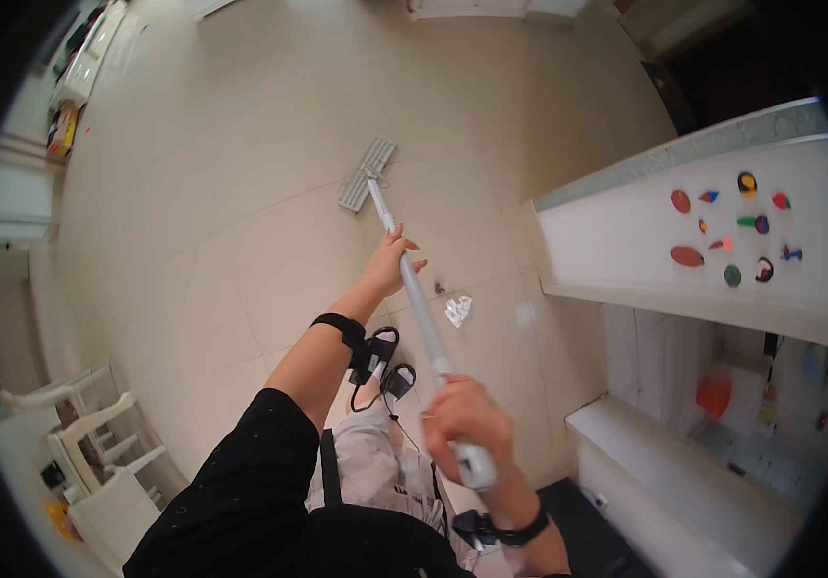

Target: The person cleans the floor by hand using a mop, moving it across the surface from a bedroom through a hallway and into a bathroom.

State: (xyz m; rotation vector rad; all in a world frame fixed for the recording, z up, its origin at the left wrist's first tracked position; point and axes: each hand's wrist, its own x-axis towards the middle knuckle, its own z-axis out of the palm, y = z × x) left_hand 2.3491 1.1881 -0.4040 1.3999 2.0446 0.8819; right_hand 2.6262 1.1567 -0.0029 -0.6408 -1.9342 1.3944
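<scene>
A flat mop (425, 318) with a long pale grey pole slants across the middle of the view. Its rectangular ridged head (354, 188) lies on the tiled floor ahead of me. My left hand (394, 263) is around the pole's lower part, a short way above the head, with some fingers extended. Nearer my body, my right hand (472, 421) wraps the top of the pole, just above the thick end grip; this hand is slightly blurred. On the floor right of the pole lie a crumpled white scrap (457, 309) and a small dark bit (440, 287).
White wooden chairs (110, 443) stand at the lower left. A white panel with several colourful magnets (687, 256) rises on the right, beside a doorway. My feet in dark sandals (398, 380) are just left of the pole. Low white cabinets (91, 63) line the far left.
</scene>
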